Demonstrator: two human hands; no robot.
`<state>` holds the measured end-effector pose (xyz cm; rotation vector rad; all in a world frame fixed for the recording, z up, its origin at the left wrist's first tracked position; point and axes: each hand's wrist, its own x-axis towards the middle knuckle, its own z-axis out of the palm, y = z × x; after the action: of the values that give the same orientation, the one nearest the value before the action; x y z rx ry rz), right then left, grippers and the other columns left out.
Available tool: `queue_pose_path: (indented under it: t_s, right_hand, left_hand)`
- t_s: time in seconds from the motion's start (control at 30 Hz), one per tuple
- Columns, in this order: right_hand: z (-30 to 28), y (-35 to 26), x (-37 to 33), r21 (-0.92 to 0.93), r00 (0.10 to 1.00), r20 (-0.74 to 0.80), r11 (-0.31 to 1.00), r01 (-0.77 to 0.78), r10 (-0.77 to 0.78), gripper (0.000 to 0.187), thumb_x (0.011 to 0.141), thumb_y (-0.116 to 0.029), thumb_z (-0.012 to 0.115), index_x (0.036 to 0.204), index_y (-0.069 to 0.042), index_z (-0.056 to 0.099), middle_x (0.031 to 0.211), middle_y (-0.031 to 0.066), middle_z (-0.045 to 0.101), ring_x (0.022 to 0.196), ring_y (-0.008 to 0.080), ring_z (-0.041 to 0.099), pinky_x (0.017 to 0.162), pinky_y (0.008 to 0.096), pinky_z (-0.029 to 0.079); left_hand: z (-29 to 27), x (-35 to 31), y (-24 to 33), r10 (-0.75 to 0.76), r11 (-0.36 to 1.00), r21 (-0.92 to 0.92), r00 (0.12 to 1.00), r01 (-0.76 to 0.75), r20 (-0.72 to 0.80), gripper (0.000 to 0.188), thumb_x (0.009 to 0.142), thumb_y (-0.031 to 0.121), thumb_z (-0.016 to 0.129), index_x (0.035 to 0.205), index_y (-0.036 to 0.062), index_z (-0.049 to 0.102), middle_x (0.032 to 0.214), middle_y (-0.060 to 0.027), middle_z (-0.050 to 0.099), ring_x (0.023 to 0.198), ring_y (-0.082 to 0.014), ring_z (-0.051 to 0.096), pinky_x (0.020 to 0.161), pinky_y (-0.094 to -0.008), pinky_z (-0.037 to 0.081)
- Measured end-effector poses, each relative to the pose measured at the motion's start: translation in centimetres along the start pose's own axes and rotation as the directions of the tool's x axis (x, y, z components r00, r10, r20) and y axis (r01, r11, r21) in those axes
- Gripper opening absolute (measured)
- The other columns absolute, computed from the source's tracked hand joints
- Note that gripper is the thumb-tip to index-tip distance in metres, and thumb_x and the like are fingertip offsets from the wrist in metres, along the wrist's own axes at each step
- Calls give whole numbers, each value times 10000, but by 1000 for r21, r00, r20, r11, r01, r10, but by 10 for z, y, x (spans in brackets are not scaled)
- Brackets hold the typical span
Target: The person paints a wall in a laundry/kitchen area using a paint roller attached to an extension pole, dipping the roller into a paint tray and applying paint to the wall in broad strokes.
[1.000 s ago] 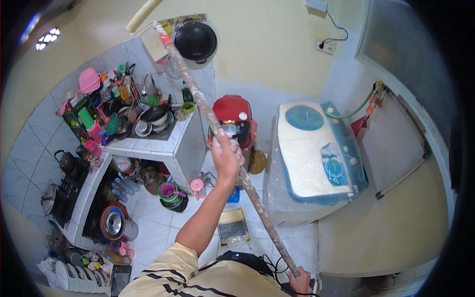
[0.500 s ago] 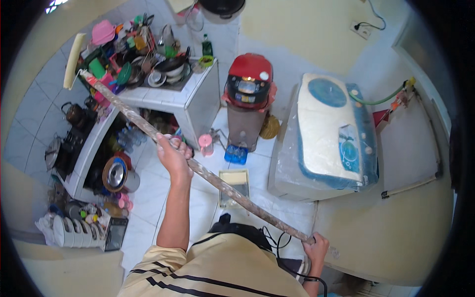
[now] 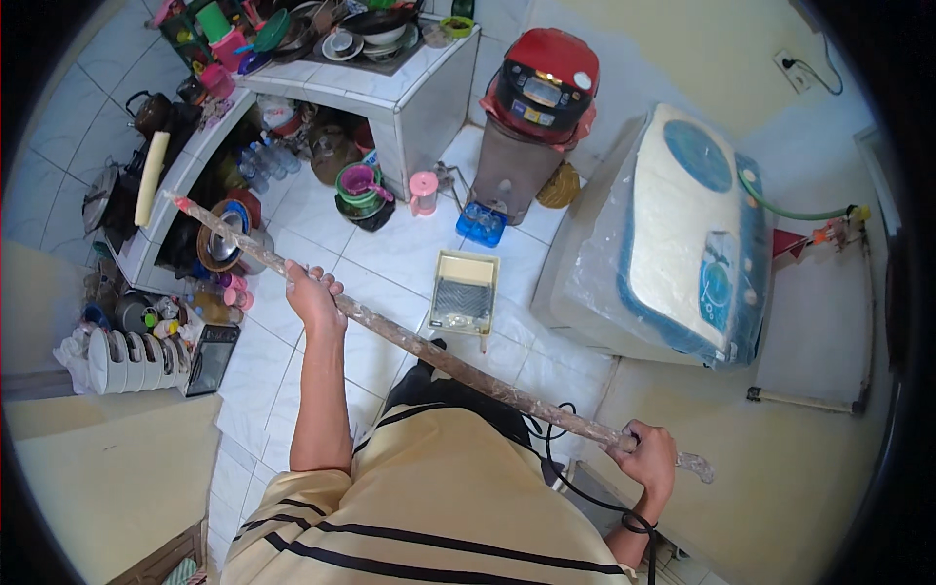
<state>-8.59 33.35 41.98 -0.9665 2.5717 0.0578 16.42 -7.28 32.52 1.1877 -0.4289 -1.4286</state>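
A long, paint-spattered wooden pole crosses in front of me, and the paint roller (image 3: 151,179) with its cream sleeve sits at the far left end. My left hand (image 3: 314,296) is closed around the pole's upper left part. Near the lower right end my right hand (image 3: 647,454) grips the pole, whose bent tip sticks out past the fist. The roller sleeve hangs in front of the tiled counter, at the side with the stove pots; I cannot tell whether it touches anything. On the floor ahead lies a cream paint tray (image 3: 450,263) with a dark ridged slope.
A tiled counter (image 3: 436,73) carries pans and dishes, with pots, bottles and bowls beneath. A red rice cooker (image 3: 548,83) tops a grey container. The plastic-covered washing machine (image 3: 673,224) stands right. A dish rack (image 3: 136,361) is at left. A black cable (image 3: 595,499) hangs by my right arm.
The roller end has come down from the upper counter toward the stove side. My right hand has moved right, and the pole's end now shows beyond it. The view has shifted.
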Motion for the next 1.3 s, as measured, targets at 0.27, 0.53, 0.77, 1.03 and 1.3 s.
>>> queue_pose_path:
  t_s: [0.27, 0.53, 0.77, 1.03, 1.3]
  right_hand:
    - [-31, -14, -32, 70, 994, 109, 997, -38, 30, 360, 526, -295, 846, 759, -82, 674, 587, 95, 611, 573, 301, 603, 573, 373, 474]
    - [-49, -31, -63, 128, 989, 150, 991, -21, 2, 368, 568, -347, 833, 795, -99, 684, 576, 73, 610, 582, 302, 606, 569, 376, 478]
    - [-71, -58, -85, 101, 985, 169, 994, -39, 22, 341, 615, -355, 801, 836, -121, 689, 652, 85, 635, 647, 304, 609, 611, 382, 466]
    - [-109, -93, -107, 72, 967, 162, 979, 189, -198, 341, 742, -286, 676, 975, -47, 608, 766, 143, 634, 705, 332, 620, 561, 395, 464]
    - [-148, -114, -120, -114, 963, 271, 993, 38, -6, 382, 810, -123, 595, 1190, -163, 574, 952, 147, 650, 808, 377, 625, 701, 448, 497]
  left_hand:
    - [-31, 17, -46, -152, 974, 150, 980, 171, -130, 347, 994, 360, 385, 970, 14, 385, 785, -64, 418, 549, -127, 369, 438, -261, 347]
    - [-52, 17, -74, -291, 921, 191, 926, 340, -242, 254, 990, 289, 383, 871, 66, 411, 682, -28, 400, 468, -104, 338, 389, -239, 333]
    - [-73, 32, -101, -385, 847, 290, 890, 445, -243, 239, 983, 246, 394, 849, 48, 391, 647, -43, 390, 456, -118, 338, 368, -243, 329]
    - [-81, 41, -157, -457, 651, 604, 873, 460, -172, 145, 860, 117, 415, 870, -28, 416, 654, -131, 454, 429, -236, 445, 388, -379, 409]
    - [-59, 4, -204, -602, 509, 694, 787, 509, -135, 130, 833, 66, 381, 868, -39, 449, 673, -153, 472, 459, -276, 494, 407, -419, 427]
